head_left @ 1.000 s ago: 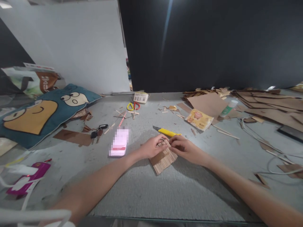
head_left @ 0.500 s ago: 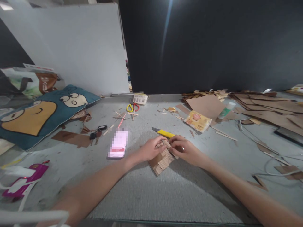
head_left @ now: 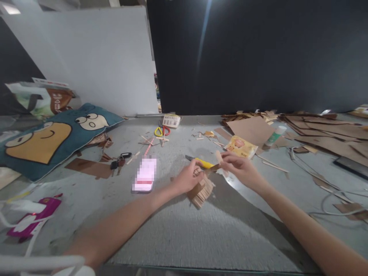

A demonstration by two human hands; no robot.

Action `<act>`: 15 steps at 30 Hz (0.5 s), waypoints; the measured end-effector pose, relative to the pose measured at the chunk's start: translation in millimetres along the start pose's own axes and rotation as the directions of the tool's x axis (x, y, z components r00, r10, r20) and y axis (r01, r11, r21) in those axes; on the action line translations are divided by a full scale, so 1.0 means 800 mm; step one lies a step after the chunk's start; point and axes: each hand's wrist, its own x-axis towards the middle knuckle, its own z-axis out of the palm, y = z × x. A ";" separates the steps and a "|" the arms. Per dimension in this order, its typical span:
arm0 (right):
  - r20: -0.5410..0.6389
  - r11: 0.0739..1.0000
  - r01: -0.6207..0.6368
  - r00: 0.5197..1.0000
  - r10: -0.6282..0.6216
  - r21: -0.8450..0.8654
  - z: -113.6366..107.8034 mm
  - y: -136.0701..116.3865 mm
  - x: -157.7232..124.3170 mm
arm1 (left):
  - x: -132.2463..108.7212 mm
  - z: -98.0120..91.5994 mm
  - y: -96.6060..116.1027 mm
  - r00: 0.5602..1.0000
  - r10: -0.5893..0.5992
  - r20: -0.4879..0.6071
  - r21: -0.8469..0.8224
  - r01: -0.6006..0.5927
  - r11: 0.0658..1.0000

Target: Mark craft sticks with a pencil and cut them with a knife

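My left hand (head_left: 186, 178) grips a small panel of wooden sticks glued onto cardboard (head_left: 202, 189), tilting it up off the grey table (head_left: 184, 230). My right hand (head_left: 240, 166) is raised beside it, its fingers pinched on a single short wooden stick (head_left: 219, 157) that it holds above the panel's far edge. A yellow utility knife (head_left: 201, 162) lies on the table just behind both hands.
A phone (head_left: 144, 174) lies left of my hands, keys (head_left: 118, 161) and cardboard scraps beyond it. Scissors (head_left: 161, 130), a snack packet (head_left: 240, 145), a glue bottle (head_left: 275, 135) and cardboard sheets (head_left: 324, 134) lie farther back. A cartoon cushion (head_left: 48, 138) sits left, cables (head_left: 333, 191) right.
My left hand has tilted the stick panel up from lying flat. My right hand has lifted away from it, up and to the right, with one stick pinched.
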 end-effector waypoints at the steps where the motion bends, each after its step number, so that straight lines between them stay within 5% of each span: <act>1: -0.060 1.000 0.012 0.998 -0.012 -0.005 -0.008 -0.003 0.003 | 0.006 0.007 0.000 1.000 0.004 0.003 0.006 -0.004 1.000; 6: -0.317 0.999 0.038 0.947 -0.048 -0.039 -0.049 -0.010 0.008 | 0.035 0.041 0.011 0.998 0.068 0.017 0.058 -0.069 0.996; 15: -0.501 0.996 0.091 0.861 -0.082 -0.007 -0.077 -0.020 0.004 | 0.076 0.105 0.034 0.995 0.092 -0.028 0.092 -0.089 0.992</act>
